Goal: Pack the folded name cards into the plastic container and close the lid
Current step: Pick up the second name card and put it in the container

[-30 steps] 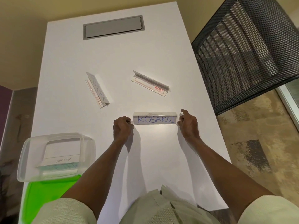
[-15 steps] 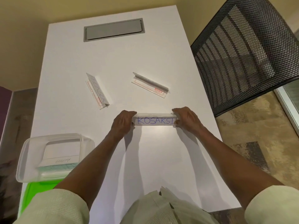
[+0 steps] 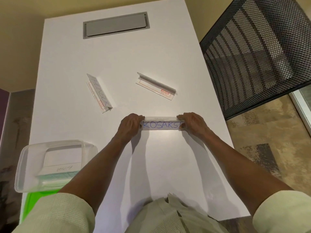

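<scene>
Both hands (image 3: 191,122) now gripping card (image 3: 161,125)

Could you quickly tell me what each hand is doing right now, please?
Left hand: closed on the left end of the KOSAKSI name card.
Right hand: closed on the card's right end.

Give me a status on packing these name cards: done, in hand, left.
Done: at least one card, marked ALPHA, lies in the plastic container.
In hand: the KOSAKSI card, gripped at its ends by the left hand and right hand.
Left: two cards on the table, one to the left and one with a red label; then the green lid, not yet on.
</scene>
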A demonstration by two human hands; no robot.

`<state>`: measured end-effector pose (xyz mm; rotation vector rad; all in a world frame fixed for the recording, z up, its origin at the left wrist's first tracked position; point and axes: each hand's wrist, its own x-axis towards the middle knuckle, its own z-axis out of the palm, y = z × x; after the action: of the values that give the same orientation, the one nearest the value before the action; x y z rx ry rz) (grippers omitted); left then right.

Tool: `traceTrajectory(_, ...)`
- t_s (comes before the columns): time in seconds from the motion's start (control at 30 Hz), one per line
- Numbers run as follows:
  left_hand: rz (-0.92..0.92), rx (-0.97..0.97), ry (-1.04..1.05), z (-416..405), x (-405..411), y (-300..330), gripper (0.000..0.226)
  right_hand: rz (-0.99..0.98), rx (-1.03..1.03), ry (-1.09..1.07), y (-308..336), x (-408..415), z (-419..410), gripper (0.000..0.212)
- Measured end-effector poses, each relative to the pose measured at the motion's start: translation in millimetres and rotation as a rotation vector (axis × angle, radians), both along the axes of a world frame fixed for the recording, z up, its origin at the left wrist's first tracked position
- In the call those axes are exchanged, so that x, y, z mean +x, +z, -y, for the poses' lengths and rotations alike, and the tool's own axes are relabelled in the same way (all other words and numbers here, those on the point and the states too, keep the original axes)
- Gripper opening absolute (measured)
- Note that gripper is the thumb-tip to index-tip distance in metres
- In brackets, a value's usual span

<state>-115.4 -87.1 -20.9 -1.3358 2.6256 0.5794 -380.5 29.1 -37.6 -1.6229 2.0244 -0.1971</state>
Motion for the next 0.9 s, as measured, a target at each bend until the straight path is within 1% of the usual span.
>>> traceTrajectory(0.17, 0.045, 0.001, 0.02, 4, -5, 3, 0.037, -0.058, -0.038, 0.023, 0, 2, -1, 0.038)
traceTrajectory(0.33, 0.069, 0.024, 0.033, 3, -8, 8, 0.031, -0.06, -0.06, -0.003, 2, 6, -5, 0.035)
traceTrajectory(0.5, 0.045, 0.057, 0.047, -1, -3, 18, 0.032, -0.056, -0.105, 0.005, 14, 10, -11, 0.036)
traceTrajectory(0.7, 0.003, 0.01, 0.035, -7, 9, 43, 0.028, -0.093, -0.083, 0.012, 38, 19, -5, 0.026)
traceTrajectory(0.8, -0.023, -0.022, 0.033, -10, 20, 55, 0.032, -0.119, -0.127, 0.045, 51, 27, -5, 0.025)
traceTrajectory(0.9, -0.027, -0.047, 0.03, -13, 34, 68, 0.036, -0.133, -0.19, 0.071, 62, 35, -6, 0.028)
